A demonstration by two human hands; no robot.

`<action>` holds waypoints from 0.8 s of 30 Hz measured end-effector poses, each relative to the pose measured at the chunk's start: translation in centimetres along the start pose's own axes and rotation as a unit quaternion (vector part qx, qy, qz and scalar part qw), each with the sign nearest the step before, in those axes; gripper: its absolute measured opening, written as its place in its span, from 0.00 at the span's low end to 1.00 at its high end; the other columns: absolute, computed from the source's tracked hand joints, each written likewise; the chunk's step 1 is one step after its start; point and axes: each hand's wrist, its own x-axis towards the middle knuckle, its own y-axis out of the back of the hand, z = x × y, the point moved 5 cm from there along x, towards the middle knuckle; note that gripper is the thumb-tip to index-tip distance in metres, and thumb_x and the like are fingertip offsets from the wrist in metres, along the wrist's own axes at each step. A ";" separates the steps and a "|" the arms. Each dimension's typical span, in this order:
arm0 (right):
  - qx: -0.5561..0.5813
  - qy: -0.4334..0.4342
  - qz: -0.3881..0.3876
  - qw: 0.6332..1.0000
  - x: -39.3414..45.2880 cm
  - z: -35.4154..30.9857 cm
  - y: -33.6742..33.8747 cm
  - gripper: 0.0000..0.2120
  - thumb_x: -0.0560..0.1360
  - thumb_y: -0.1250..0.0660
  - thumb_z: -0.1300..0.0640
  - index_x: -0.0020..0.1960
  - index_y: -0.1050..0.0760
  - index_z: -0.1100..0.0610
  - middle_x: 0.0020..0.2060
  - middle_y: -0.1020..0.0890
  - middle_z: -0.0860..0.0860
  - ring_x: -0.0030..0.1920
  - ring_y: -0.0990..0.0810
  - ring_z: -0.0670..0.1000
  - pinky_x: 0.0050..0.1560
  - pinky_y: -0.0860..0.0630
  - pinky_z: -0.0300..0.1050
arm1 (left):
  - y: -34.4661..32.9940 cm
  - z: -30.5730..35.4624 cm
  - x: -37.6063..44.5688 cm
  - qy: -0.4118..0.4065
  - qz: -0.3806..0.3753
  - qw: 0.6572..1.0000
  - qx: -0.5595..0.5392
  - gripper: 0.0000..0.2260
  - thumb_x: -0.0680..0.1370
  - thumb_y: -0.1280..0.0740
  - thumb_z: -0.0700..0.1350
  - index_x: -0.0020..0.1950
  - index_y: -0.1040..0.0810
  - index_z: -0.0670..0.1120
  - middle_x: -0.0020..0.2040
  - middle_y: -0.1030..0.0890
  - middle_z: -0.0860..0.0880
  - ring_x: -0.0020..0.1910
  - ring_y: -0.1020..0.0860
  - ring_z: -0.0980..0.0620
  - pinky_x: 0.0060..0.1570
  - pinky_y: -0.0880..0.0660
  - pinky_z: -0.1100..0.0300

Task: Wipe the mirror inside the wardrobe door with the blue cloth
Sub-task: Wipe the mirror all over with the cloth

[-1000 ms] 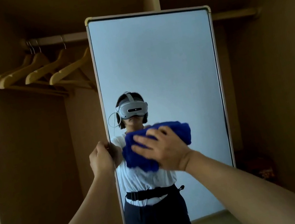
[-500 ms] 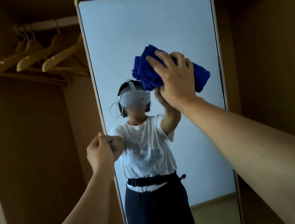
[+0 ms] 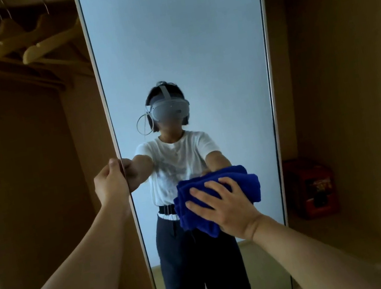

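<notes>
Wardrobe (image 3: 353, 90): brown panels on both sides, wooden hangers (image 3: 14, 45) hanging at upper left.
Mirror (image 3: 179, 44): tall, white-framed, upright between the panels.
Red box (image 3: 312, 189): low on the right, just beside the mirror frame.
Blue cloth (image 3: 218, 190): bunched, pressed flat against the lower right part of the glass.
Right hand (image 3: 228, 209): fingers spread, pressing the cloth.
Left hand (image 3: 110, 184): grip curled round the mirror's left edge.

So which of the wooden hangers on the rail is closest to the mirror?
The rightmost wooden hanger: its end nearly meets the mirror frame; the others hang further left.
</notes>
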 end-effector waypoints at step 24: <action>-0.003 -0.036 0.025 0.999 9.4 -6.1 -0.3 0.19 0.75 0.40 0.56 0.65 0.26 0.48 0.64 0.24 0.50 0.60 0.26 0.57 0.57 0.31 0.57 | 1.4 -4.0 0.0 0.109 -0.039 0.993 -0.002 0.21 0.80 0.49 0.61 0.43 0.27 0.47 0.41 0.20 0.46 0.37 0.21 0.49 0.35 0.26 0.56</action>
